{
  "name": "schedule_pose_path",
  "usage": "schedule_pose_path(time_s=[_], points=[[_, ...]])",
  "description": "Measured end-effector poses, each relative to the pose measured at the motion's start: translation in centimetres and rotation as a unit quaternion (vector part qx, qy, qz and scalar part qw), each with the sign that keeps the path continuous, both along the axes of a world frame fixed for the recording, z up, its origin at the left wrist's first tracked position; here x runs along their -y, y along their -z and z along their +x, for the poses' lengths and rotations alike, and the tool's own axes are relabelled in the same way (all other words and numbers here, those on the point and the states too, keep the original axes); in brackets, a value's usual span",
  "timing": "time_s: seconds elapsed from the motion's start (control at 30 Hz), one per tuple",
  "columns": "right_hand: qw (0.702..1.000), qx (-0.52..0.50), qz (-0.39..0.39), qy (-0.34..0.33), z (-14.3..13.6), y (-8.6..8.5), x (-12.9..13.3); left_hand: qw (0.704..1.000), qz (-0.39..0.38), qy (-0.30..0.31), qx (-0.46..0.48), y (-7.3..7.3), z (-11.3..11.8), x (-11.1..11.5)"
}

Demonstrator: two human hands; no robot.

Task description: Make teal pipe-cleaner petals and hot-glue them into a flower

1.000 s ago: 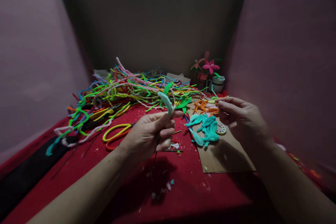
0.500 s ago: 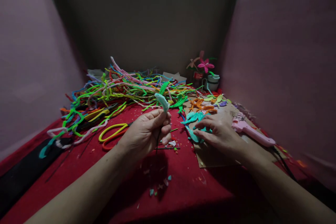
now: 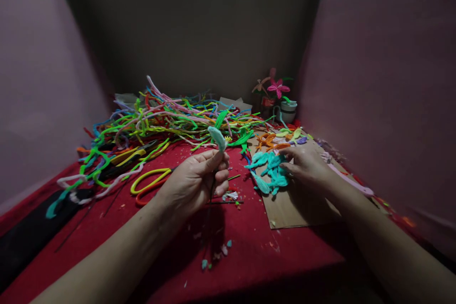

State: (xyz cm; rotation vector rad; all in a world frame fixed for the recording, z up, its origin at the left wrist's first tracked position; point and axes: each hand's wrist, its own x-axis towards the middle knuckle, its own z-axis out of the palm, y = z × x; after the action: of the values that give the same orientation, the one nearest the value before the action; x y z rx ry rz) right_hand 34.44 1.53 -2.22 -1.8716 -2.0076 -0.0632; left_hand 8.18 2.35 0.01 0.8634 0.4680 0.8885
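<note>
My left hand point(image 3: 203, 178) is closed in a pinch on a fuzzy pale mint pipe-cleaner petal point(image 3: 217, 138) with a thin dark stem hanging below the fingers. Small yellow stamen tips point(image 3: 228, 140) show beside the petal. Over a cardboard sheet point(image 3: 295, 213), my right hand point(image 3: 304, 166) reaches to the right edge of a pile of turquoise pipe-cleaner petals point(image 3: 261, 183). Its thumb and fingers are apart, and no petal shows lifted in them; the fingertips partly cover the pile.
A tangle of colourful pipe cleaners point(image 3: 167, 121) spreads across the back left. Yellow-and-red-handled scissors point(image 3: 149, 180) lie left of my left hand. A pink glue gun point(image 3: 351, 183) is partly hidden behind my right wrist. Potted pipe-cleaner flowers point(image 3: 278, 88) stand at the back.
My right hand has shifted right across the turquoise pile, uncovering more petals and hiding more of the glue gun. My left hand still holds the mint petal, almost unmoved.
</note>
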Motion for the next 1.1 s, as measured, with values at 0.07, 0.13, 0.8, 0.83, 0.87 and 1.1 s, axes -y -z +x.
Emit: schedule_pose_path(time_s=[0.07,0.13,0.8,0.83,0.87,1.1], points=[[1.000,-0.007,-0.015,-0.003,-0.1,0.3,-0.1,1.000,0.000,-0.003,-0.008,0.1,0.0,-0.1],[1.000,-0.011,-0.012,0.000,0.0,0.5,-0.2,1.000,0.003,-0.004,-0.015,0.1,0.0,-0.1],[0.999,-0.040,0.000,-0.001,-0.3,1.2,-0.5,1.000,0.002,-0.003,-0.030,0.1,0.2,0.0],[0.999,-0.047,0.006,-0.003,-0.3,1.2,-0.5,1.000,0.003,-0.003,-0.030,0.1,0.2,0.1],[0.998,-0.057,0.013,-0.005,-0.3,1.3,-0.5,1.000,0.005,-0.003,-0.029,0.1,0.2,0.1],[0.991,-0.130,0.028,-0.003,0.2,1.2,-0.5,0.999,0.009,-0.002,-0.035,0.2,0.3,0.0]])
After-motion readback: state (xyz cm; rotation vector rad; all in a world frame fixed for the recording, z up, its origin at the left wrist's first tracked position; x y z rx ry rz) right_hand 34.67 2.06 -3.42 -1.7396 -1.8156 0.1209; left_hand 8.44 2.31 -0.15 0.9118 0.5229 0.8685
